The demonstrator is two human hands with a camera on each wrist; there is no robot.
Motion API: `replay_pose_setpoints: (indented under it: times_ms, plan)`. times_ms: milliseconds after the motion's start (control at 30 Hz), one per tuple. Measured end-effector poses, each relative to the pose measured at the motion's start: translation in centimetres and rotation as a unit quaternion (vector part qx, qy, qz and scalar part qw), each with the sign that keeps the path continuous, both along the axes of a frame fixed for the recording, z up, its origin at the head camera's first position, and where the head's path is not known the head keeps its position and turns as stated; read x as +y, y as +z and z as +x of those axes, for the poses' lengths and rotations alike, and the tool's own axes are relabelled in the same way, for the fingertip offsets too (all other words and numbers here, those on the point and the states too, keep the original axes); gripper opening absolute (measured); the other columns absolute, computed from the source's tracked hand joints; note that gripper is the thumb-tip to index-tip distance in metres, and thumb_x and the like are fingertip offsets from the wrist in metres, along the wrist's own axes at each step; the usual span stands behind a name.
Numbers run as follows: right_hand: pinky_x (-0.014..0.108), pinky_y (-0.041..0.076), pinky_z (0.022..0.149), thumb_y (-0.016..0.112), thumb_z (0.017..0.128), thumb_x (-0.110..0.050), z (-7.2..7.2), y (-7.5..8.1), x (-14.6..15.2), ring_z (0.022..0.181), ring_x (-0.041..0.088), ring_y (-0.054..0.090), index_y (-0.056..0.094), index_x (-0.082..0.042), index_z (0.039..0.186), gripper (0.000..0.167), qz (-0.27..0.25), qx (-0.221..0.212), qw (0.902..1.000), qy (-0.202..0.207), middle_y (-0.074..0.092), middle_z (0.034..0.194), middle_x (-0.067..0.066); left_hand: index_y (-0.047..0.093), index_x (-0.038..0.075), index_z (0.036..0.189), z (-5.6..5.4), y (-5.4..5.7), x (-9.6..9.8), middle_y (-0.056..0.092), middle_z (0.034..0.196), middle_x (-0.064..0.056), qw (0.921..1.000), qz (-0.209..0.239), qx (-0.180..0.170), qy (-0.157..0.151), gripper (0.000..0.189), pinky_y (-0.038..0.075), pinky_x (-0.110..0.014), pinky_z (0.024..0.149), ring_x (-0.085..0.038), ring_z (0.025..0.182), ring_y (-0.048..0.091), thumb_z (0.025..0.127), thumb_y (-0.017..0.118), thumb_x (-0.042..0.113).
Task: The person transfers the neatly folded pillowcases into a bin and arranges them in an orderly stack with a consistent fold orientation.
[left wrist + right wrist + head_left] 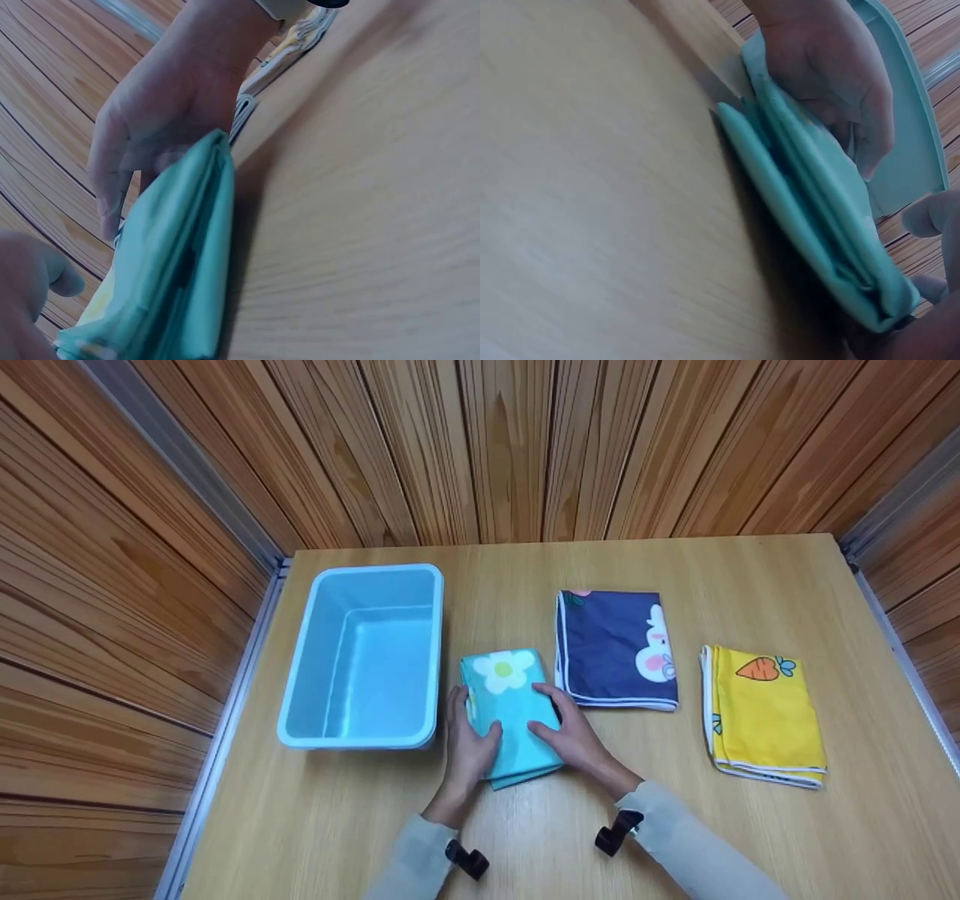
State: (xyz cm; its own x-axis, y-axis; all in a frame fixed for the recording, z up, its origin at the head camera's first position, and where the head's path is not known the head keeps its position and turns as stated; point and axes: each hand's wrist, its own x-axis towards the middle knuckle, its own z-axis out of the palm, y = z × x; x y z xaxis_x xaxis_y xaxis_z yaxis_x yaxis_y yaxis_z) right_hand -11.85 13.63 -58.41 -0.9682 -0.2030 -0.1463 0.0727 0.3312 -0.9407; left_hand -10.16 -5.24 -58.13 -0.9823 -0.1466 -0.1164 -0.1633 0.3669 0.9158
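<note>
A folded turquoise cloth (517, 727) with a white flower print lies in the middle of the table, between both hands. My left hand (469, 746) grips its left edge, thumb on top and fingers along the side. From the right, my right hand (576, 739) holds the opposite edge, its thumb also over the top. In the left wrist view the folded layers of the cloth (176, 247) face the camera, its near end slightly raised. The right wrist view shows the stacked layers of the cloth (802, 180) too; the fingertips beneath are hidden.
A light blue plastic basin (439, 660), with nothing inside, stands left of the cloth. To the right lie a folded navy cloth (611, 652) with a rabbit print and a folded yellow cloth (765, 720) with a carrot print. Wood-plank walls (502, 450) enclose the table's back and sides.
</note>
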Motion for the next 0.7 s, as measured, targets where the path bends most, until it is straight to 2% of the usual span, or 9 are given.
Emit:
replay_pose_setpoints:
  times_ms: [133, 233, 433, 567, 700]
  plan:
    - [0.056, 0.017, 0.122, 0.071, 0.096, -0.018, 0.01, -0.50, -0.08, 0.152, 0.034, 0.022, 0.046, -0.016, 0.153, 0.063, 0.008, 0.002, 0.9999, 0.015, 0.036, 0.160, 0.012, 0.023, 0.003, 0.159, -0.16, -0.30, -0.28, 0.016, 0.166, -0.020, 0.9996, -0.011, 0.013, -0.021, 0.084, 0.024, -0.054, 0.121, -0.038, 0.152, 0.020, 0.090, 0.071, 0.011]
    - [0.062, 0.014, 0.120, 0.071, 0.097, -0.021, 0.00, -0.69, -0.10, 0.154, 0.039, 0.013, 0.048, -0.020, 0.153, 0.061, 0.008, -0.008, 0.9996, 0.027, 0.025, 0.165, 0.017, 0.025, 0.005, 0.160, -0.33, -0.45, -0.51, 0.016, 0.168, -0.017, 0.9990, -0.015, 0.017, -0.037, 0.085, 0.024, -0.053, 0.121, -0.036, 0.153, 0.019, 0.090, 0.072, 0.012]
    - [0.062, 0.012, 0.121, 0.072, 0.096, -0.017, -0.14, -0.50, 0.00, 0.155, 0.038, 0.003, 0.051, -0.023, 0.151, 0.059, 0.003, -0.025, 0.9985, 0.048, 0.004, 0.170, 0.016, 0.028, 0.008, 0.160, -0.42, -0.73, -0.73, 0.013, 0.169, -0.016, 0.9979, -0.018, 0.013, -0.061, 0.084, 0.024, -0.056, 0.121, -0.037, 0.154, 0.016, 0.089, 0.074, 0.013]
    - [0.060, 0.015, 0.121, 0.073, 0.095, -0.014, -0.42, -0.54, 0.19, 0.155, 0.037, 0.005, 0.051, -0.020, 0.151, 0.061, 0.007, -0.001, 0.9985, 0.054, 0.007, 0.170, 0.017, 0.028, 0.006, 0.159, -0.31, -0.92, -0.74, 0.010, 0.169, -0.018, 0.9971, -0.017, 0.020, -0.072, 0.082, 0.024, -0.056, 0.120, -0.039, 0.154, 0.014, 0.090, 0.072, 0.008]
    - [0.061, 0.016, 0.120, 0.074, 0.095, -0.018, -0.69, -0.84, 0.47, 0.155, 0.040, 0.008, 0.050, -0.019, 0.152, 0.062, 0.012, 0.010, 0.9984, 0.054, 0.011, 0.168, 0.021, 0.028, 0.005, 0.159, -0.25, -1.07, -0.79, 0.008, 0.169, -0.019, 0.9962, -0.020, 0.025, -0.081, 0.080, 0.024, -0.056, 0.120, -0.039, 0.154, 0.013, 0.091, 0.070, 0.004]
